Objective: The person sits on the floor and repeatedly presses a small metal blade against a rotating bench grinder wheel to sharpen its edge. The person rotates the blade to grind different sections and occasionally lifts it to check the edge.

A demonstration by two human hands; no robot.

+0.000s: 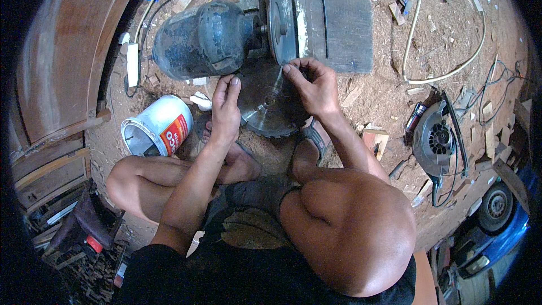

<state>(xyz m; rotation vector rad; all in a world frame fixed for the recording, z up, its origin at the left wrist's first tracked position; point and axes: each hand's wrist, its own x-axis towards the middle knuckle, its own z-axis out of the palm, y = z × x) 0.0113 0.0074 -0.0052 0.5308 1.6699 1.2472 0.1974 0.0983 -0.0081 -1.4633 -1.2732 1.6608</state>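
Observation:
A round, toothed circular saw blade [257, 93] is held between my two hands, its upper edge by the grinding wheel [275, 25] of a bench grinder. My left hand [227, 104] grips the blade's left edge, thumb and fingers pressed together. At the upper right edge, my right hand [319, 90] pinches the blade between thumb and bent fingers, close under the wheel. The grinder's dark, worn motor [197, 39] lies to the left of the wheel. I cannot tell whether the blade's teeth touch the wheel.
A white bucket [141, 116] leans beside my left foot. To the right, a handheld circular saw [437, 138] rests on ground strewn with wood scraps. A pale cable [420, 28] loops at the upper right. Wooden panels [79, 39] stand at left; a blue vehicle [499, 231] is at lower right.

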